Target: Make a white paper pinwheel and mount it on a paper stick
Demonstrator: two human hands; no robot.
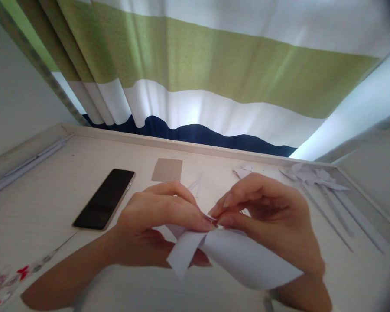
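Observation:
A cut and curled sheet of white paper [247,260] hangs in front of me, its pointed flaps spreading left and right. My left hand [162,212] is closed on the paper, thumb on top and the other fingers beneath. Thumb and forefinger of my right hand [266,212] pinch at the upper middle of the paper, right against the left thumb tip. A thin, dark, shiny sliver shows between the fingertips, too small to name. The right palm faces inward, with its remaining fingers curled.
A black-screened phone [104,199] with a beaded strap [22,273] lies left on the white table [143,286]. Behind my hands are a beige square card [167,169] and paper scraps [242,172]. Folded paper pinwheels [315,177] on sticks lie right; paper strips [29,167] lie far left.

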